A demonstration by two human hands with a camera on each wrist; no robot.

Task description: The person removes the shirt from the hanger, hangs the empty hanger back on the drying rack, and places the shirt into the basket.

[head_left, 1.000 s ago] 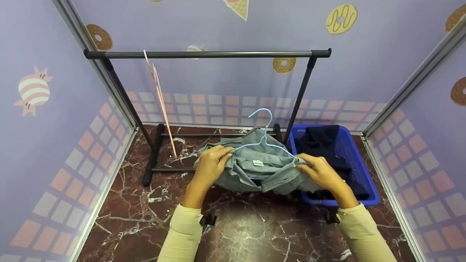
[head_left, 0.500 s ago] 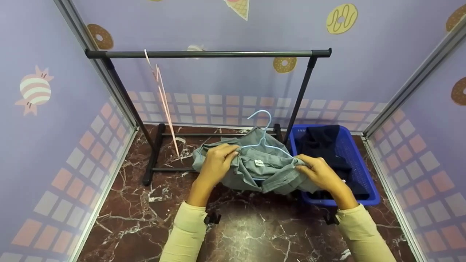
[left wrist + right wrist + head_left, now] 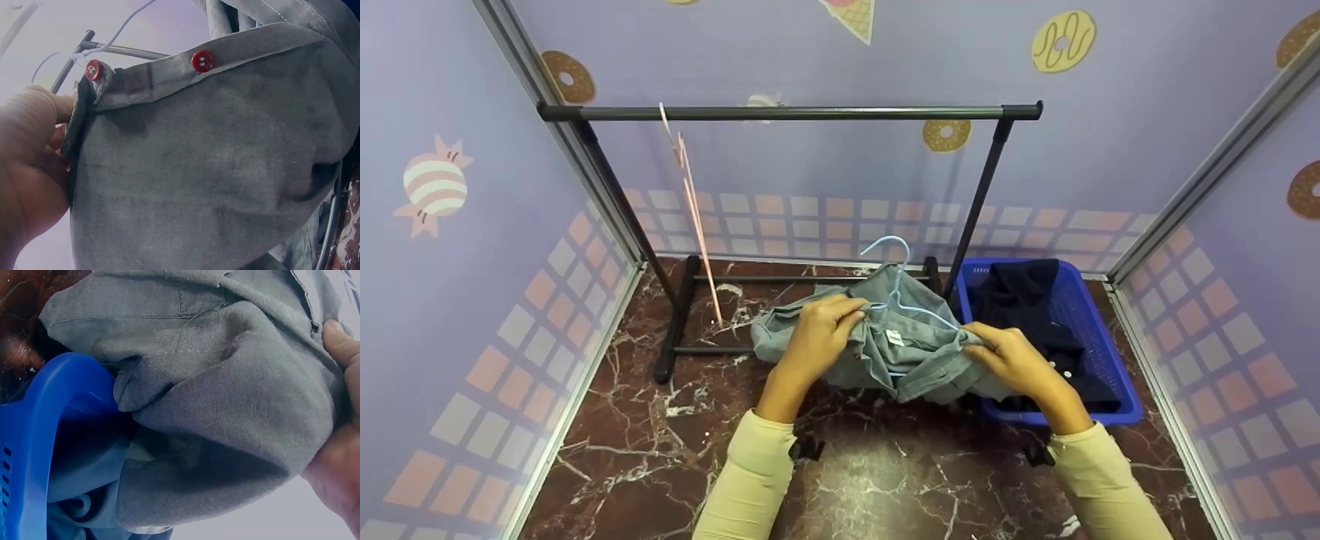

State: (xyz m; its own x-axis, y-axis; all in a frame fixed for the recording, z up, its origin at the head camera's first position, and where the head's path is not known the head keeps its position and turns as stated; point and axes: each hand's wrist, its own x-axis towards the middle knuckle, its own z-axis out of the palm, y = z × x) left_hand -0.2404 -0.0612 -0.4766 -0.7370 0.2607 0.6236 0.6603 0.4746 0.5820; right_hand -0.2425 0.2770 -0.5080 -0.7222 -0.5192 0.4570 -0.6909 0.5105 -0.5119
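Note:
A grey-green shirt (image 3: 922,360) with a white neck label hangs between both hands in the head view. Its collar lies around a light blue clothes hanger (image 3: 897,277), whose hook rises above the cloth. My left hand (image 3: 825,334) pinches the shirt's left side beside the hanger's arm. On the other side, my right hand (image 3: 1016,364) pinches the shirt near the hanger's right arm. Red buttons (image 3: 203,61) line the shirt's edge in the left wrist view. Folds of the shirt (image 3: 225,405) hang over the basket's rim in the right wrist view. The hanger's lower bar is mostly hidden by cloth.
A black clothes rack (image 3: 810,113) stands behind the shirt, with a pink hanger (image 3: 694,202) hooked on its bar at the left. A blue basket (image 3: 1091,315) with dark clothes (image 3: 1024,300) sits at the right. Patterned walls (image 3: 450,315) enclose the marbled floor (image 3: 660,465).
My left hand has moved right along the shirt, closer to the hanger's neck. The hanger has sunk slightly and shifted left. My right hand has barely moved.

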